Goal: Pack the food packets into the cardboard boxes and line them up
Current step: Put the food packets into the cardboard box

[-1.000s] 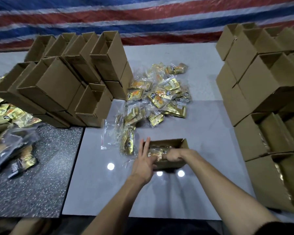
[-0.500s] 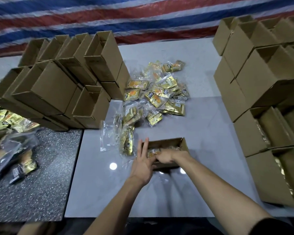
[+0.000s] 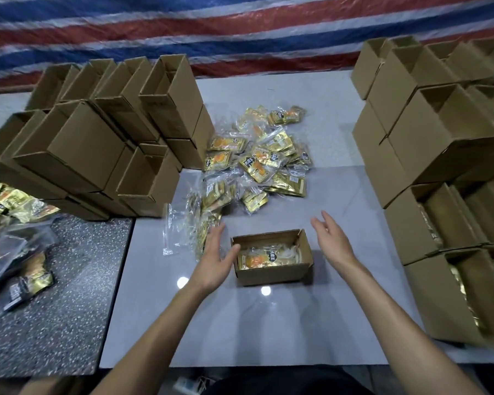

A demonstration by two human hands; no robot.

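Note:
A small open cardboard box [image 3: 271, 273] sits on the grey table in front of me, with gold food packets [image 3: 264, 258] lying inside it. My left hand [image 3: 216, 259] is open, fingers straight, its thumb against the box's left wall. My right hand [image 3: 330, 240] hovers open just right of the box, apart from it and holding nothing. A loose pile of gold food packets [image 3: 257, 163] lies on the table behind the box.
Empty open boxes [image 3: 106, 143] are stacked at the left. Boxes filled with gold packets [image 3: 451, 223] are stacked along the right edge. More packets [image 3: 15, 201] lie on the dark speckled table [image 3: 54, 309] at left. A striped tarp hangs behind.
My right hand has come out of the box, where it pressed on the packets, and now hovers open to its right. My left hand has slid along the box's left side.

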